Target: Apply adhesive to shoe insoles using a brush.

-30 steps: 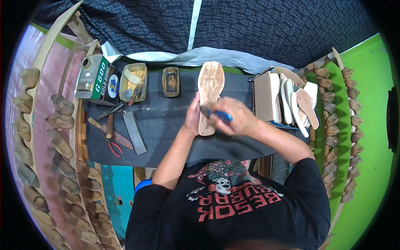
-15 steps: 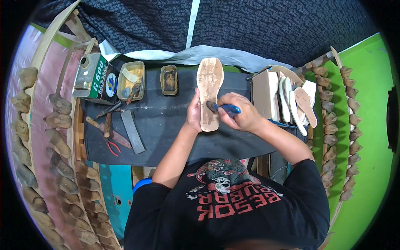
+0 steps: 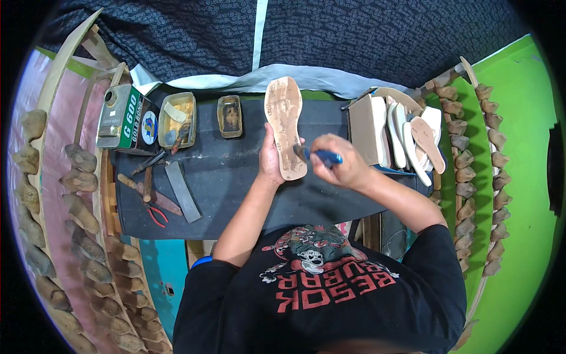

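A tan shoe insole (image 3: 283,112), its upper face marked with brownish smears, is held above the dark bench by my left hand (image 3: 271,156). The thumb lies along the left edge, and fingertips show at the right edge. My right hand (image 3: 339,160) is closed around the blue handle of a brush (image 3: 325,156). Its dark bristles touch the insole near the right edge of the narrower lower half. To the far right of my right hand, a cardboard box (image 3: 364,127) holds several white and tan soles (image 3: 401,138).
A metal can (image 3: 121,121), a tub (image 3: 178,112) with tools inside and a smaller tray (image 3: 230,118) line the back. At left lie a hammer (image 3: 147,184), red-handled pliers (image 3: 156,215) and a grey flat bar (image 3: 184,192). Shoe lasts (image 3: 82,212) hang on racks both sides.
The brush has shifted from the middle of the insole to its right edge. The insole has tilted slightly, its top leaning left. The whole view has shifted a little.
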A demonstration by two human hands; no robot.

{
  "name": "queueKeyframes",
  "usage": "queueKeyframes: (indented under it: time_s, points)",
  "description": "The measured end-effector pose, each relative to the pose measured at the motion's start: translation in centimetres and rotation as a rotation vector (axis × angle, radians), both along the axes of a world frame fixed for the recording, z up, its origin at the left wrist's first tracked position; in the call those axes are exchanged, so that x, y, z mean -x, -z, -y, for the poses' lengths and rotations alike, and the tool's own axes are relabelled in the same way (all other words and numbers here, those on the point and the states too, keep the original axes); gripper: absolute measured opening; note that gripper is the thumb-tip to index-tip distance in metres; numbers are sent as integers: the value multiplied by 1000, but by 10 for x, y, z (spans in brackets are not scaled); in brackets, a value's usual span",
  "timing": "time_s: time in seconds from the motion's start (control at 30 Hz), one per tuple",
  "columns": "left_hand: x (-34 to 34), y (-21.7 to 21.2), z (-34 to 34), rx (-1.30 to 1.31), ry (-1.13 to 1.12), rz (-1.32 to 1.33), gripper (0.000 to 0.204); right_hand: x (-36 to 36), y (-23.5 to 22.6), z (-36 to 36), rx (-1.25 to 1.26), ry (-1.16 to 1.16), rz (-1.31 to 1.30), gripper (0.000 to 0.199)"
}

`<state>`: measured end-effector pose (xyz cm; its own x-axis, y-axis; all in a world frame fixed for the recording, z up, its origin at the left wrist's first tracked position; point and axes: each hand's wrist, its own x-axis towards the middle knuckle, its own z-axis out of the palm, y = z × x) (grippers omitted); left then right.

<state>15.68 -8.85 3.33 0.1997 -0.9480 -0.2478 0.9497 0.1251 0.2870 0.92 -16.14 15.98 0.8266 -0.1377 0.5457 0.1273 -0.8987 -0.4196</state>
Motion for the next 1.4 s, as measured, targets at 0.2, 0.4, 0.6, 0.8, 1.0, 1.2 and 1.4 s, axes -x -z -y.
queueKeyframes:
  time_s: [0.2,0.4,0.6,0.8,1.0,1.2,1.4]
  points:
    - [1,-7,3,-32,14,134,71,14,0,-17,-49,-139,-100,27]
    - [16,-3,4,100,-75,136,62,-12,-12,18,-48,180,-6,23]
    - [18,-13,7,-22,-108,215,58,7,-9,-9,-32,55,-67,23]
    - [18,-1,1,70,43,200,59,-11,-20,32,-36,251,55,19]
    - [27,-16,5,127,-42,257,63,0,-20,26,-84,251,-2,19]
    - [27,-16,4,70,-63,358,63,-2,-23,27,10,205,21,21]
    - [32,-33,1,12,-106,402,63,7,-24,18,21,156,-26,23]
